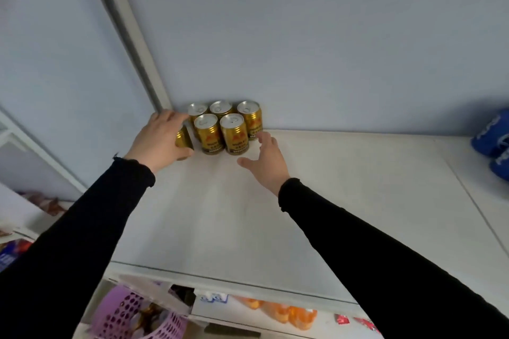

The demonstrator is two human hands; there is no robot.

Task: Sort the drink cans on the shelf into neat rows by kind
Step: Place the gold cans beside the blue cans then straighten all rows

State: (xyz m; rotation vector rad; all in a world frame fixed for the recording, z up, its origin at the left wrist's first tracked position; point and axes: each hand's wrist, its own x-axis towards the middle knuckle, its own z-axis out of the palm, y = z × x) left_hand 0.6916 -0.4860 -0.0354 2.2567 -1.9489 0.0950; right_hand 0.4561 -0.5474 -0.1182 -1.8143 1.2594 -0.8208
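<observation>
Several gold drink cans (233,133) with silver tops stand in two tight rows in the back left corner of a white shelf (248,215). My left hand (159,137) grips one more gold can (183,138) at the left end of the front row, close to the others. My right hand (265,158) hovers just right of the group with fingers spread and relaxed, its fingertips near the rightmost can (252,120); it holds nothing. Blue cans (493,140) lie at the far right edge of the shelf.
A pale wall rises behind the shelf and a white upright post (132,36) bounds the left corner. Below the shelf's front edge are a purple perforated basket (132,314), orange packets (286,312) and other packaged goods.
</observation>
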